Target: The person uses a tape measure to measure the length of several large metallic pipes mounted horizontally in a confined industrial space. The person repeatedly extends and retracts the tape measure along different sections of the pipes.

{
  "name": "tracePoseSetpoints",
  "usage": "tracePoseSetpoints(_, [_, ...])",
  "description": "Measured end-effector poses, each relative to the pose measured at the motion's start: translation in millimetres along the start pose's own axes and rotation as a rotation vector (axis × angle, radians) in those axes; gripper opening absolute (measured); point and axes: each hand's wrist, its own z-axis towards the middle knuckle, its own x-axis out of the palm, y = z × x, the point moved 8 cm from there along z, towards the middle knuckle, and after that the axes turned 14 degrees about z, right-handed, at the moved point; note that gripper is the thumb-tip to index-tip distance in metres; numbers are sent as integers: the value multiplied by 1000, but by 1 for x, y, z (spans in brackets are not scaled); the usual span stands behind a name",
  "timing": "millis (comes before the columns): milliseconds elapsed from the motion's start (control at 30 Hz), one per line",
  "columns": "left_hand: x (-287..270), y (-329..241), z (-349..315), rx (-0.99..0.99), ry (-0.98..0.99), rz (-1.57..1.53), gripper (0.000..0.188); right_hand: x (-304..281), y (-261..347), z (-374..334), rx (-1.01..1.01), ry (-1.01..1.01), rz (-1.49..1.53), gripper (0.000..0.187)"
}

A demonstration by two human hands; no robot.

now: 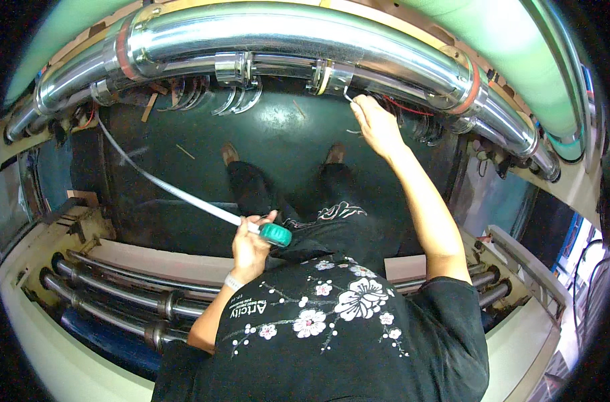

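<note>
My left hand is closed around a tape measure with a green case, in front of my body. Its pale blade runs out in a slight bow to the upper left, its far end near the left part of the lower shaft. My right hand reaches forward, fingers pinched on a thin bent metal hex key. The key's tip meets a shiny collar on the lower shaft, though the exact contact is too small to make out. Beside that collar sits a ring with a yellowish band.
A large chrome roller spans the machine ahead, above the lower shaft. Curved metal blades hang below it. Behind me lie several more rollers. A green roll stands at the upper right; the dark floor holds thin scraps.
</note>
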Motion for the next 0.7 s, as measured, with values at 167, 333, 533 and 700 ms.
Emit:
tracePoseSetpoints(167, [-15,-39,-38,140,-205,-64,33,2,5,15,-159,79,-116,14])
tracePoseSetpoints(333, [-50,-64,-57,192,-538,-52,33,5,4,17,-207,140,-181,15])
tracePoseSetpoints(533, [-68,-59,-63,45,-392,-8,27,0,16,33,-274,161,-331,19])
tracePoseSetpoints(700, [-52,-21,-82,-99,-306,146,12,4,6,39,-230,200,-431,23])
